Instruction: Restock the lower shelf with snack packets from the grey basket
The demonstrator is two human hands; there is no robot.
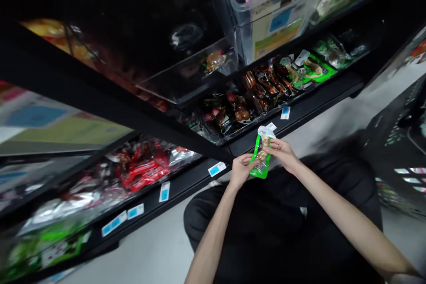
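Between my two hands is a green-edged snack packet (261,156) with a clear middle and a whitish top. My left hand (242,169) grips its lower left edge, fingers closed on it. On the upper right side, my right hand (282,152) pinches the same packet. Through the clear part I see brownish, pale food, whose exact kind I cannot make out. The packet is held above my knees, in front of the low shelf's edge. Similar green packets (316,69) lie on that shelf, further right.
Dark brown vacuum-packed snacks (266,82) fill the low shelf, with red packets (144,171) to the left. A clear plastic bin (244,31) stands above. A dark post (186,140) cuts across the shelving. Price tags (217,169) line the shelf edge. A dark basket (394,128) is at the right.
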